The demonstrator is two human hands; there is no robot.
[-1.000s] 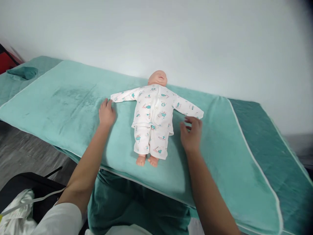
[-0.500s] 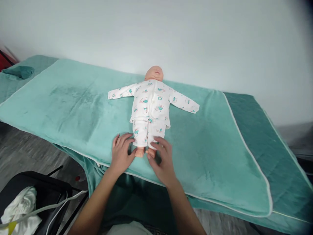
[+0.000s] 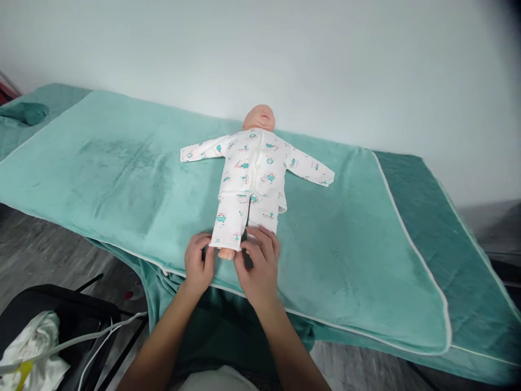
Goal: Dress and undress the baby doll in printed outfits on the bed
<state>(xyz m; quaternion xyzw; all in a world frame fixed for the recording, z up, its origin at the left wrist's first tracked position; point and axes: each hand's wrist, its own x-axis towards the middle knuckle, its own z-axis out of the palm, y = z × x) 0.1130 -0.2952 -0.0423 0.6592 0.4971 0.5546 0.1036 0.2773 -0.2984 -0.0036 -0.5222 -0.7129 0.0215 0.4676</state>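
Observation:
A baby doll (image 3: 259, 118) lies on its back, arms spread, in a white printed long-sleeved top (image 3: 254, 163) and matching pants (image 3: 230, 222). My left hand (image 3: 199, 263) pinches the outer corner of the cuff on the pants leg at image left. At the inner corner of that same cuff, my right hand (image 3: 260, 266) has its thumb and fingers closed on the fabric. The cuff is stretched flat between them, and the doll's foot (image 3: 226, 253) pokes out below it. The doll's other foot is hidden behind my right hand.
A green plush cover (image 3: 334, 260) with white piping lies over the bed, which has a face hole (image 3: 28, 113) at far left. Behind it stands a pale wall (image 3: 260, 49). At lower left, a black chair (image 3: 77, 309) holds white cloth (image 3: 35, 347), with a cable (image 3: 85, 340) across it.
Both hands have shifted left and closed on one pants cuff. That leg is now pulled straighter and lower, covering more of the foot. The other foot has gone out of sight.

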